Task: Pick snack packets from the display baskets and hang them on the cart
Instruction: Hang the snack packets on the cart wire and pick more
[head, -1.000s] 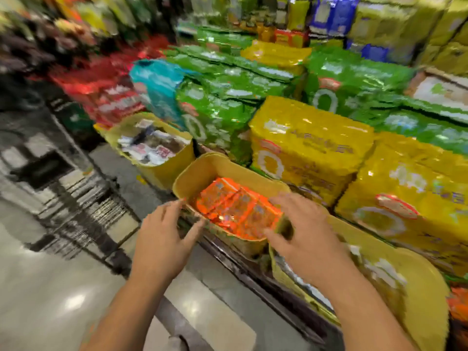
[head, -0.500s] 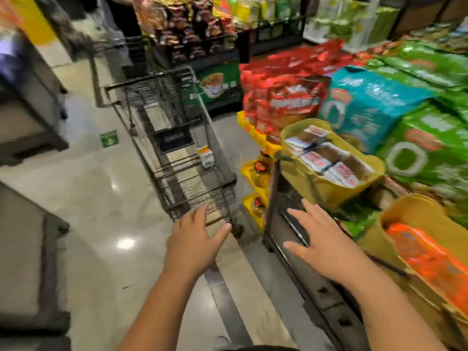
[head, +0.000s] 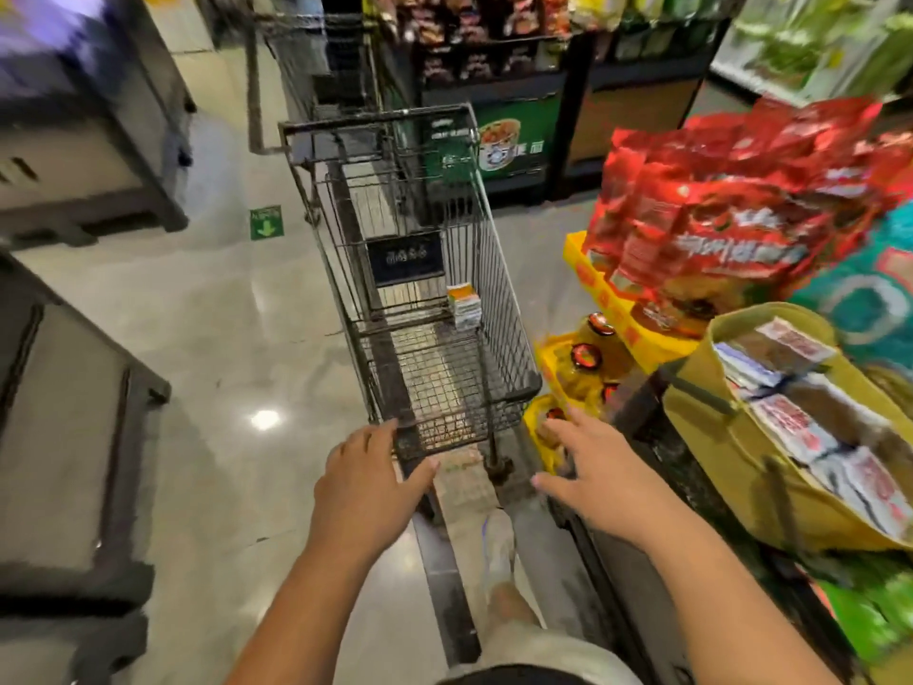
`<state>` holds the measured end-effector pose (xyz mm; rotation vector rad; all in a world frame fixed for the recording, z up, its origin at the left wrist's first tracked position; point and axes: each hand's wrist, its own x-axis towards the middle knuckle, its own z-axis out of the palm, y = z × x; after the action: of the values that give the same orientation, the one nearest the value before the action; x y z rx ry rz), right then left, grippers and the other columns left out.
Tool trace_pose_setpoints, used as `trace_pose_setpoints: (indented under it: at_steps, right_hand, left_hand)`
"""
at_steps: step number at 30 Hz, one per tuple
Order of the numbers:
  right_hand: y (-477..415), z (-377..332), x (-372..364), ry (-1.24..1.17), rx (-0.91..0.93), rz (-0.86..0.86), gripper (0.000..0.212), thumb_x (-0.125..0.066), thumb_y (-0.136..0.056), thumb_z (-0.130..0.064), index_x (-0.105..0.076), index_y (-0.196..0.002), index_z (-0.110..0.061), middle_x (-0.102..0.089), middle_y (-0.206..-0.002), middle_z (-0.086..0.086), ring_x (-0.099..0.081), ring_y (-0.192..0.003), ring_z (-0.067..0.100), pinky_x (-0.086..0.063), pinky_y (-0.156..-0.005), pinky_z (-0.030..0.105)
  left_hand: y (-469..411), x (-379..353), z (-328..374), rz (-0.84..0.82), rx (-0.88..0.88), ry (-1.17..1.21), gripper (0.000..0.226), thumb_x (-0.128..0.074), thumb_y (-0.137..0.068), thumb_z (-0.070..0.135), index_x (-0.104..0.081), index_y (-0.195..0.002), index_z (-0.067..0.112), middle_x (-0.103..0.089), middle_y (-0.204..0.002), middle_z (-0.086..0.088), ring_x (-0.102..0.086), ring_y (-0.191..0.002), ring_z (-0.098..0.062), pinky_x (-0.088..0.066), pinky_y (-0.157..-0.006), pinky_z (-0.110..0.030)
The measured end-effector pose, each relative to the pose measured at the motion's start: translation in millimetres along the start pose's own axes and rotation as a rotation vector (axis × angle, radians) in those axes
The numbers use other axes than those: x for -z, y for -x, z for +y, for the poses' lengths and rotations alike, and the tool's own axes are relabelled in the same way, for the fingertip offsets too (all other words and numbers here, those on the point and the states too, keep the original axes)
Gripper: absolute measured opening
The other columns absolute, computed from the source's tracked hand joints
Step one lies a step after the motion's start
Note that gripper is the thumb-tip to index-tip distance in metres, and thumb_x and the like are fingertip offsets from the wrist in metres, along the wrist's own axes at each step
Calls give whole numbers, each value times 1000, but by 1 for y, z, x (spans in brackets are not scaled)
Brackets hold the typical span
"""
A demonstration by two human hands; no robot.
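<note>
Wire cart stands mid-aisle, long axis running straight away from the person, thick top bar at the far end, low mesh end nearest the hands. On its left a wide strip of glossy floor runs between the cart's side and the dark units at the frame's left edge; a green arrow sticker lies on that strip. The right is tight - the cart's near right corner sits just beside the yellow trays of jars, and the black edge of the display stand runs close along that side. Left hand reaches forward palm down, fingers straight and slightly spread, tips at the cart's near left corner; cannot tell if they touch the wire, and it holds nothing. Right hand is palm down too, fingers splayed wide and pointing forward-left, over the gap between the cart's end and the trays, holding nothing. Both forearms come up from the bottom edge, roughly parallel. Snack packets lie flat and overlapping in the yellow display basket at right, well apart from both hands - the basket's long axis slants from upper left to lower right. A small stack of packets stands on the cart's mesh floor against the right wall. Red bags are piled behind the basket, blurred. A pale shoe shows between the forearms.
</note>
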<state>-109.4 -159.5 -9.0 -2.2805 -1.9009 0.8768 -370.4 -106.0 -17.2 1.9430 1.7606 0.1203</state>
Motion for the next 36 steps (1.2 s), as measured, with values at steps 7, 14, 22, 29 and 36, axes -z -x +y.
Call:
trace_pose_setpoints:
  at_steps: [7,14,22,29,36]
  right_hand:
    - [-152,-19,47,-5,112,-64,80,-64,-92,-54,-28,-158,-25,-16,-168,5,-14,-154,25,-21,-123,40]
    - [-287,-23,97,25,171,-98,74,-65,-93,-51,-35,-154,-20,-41,-155,5,-40,-140,27,-38,-113,41]
    - [-367,-19,86,-68,35,-173,52,-66,-95,-41,-51,-135,-13,-61,-108,4,-57,-99,23,-42,-72,32]
    - [-435,-33,83,-13,-84,-157,47,-63,-98,-32,-56,-139,-11,-55,-141,13,-48,-132,31,-38,-108,38]
    - [-495,-18,68,-107,-261,32,74,-74,-89,-20,-36,-153,-15,-32,-157,9,-29,-145,27,-25,-117,33]
  left_hand:
    - [-106,26,14,33,81,-88,74,-45,-94,70,-29,-156,33,-33,-160,3,-29,-146,-25,-35,-113,-43]
    - [-202,43,44,61,126,-66,66,-47,-98,62,-37,-153,27,-42,-155,2,-35,-142,-23,-35,-112,-39]
    - [-275,39,31,45,122,-12,53,-48,-101,51,-46,-148,26,-52,-147,4,-43,-136,-19,-36,-111,-34]
    - [-384,28,7,-137,42,-67,57,-49,-101,49,-40,-151,22,-46,-153,-4,-39,-140,-25,-35,-113,-38]
    - [-500,19,-10,-302,-122,-102,57,-47,-101,52,-42,-148,19,-51,-145,-5,-47,-133,-27,-43,-108,-42]
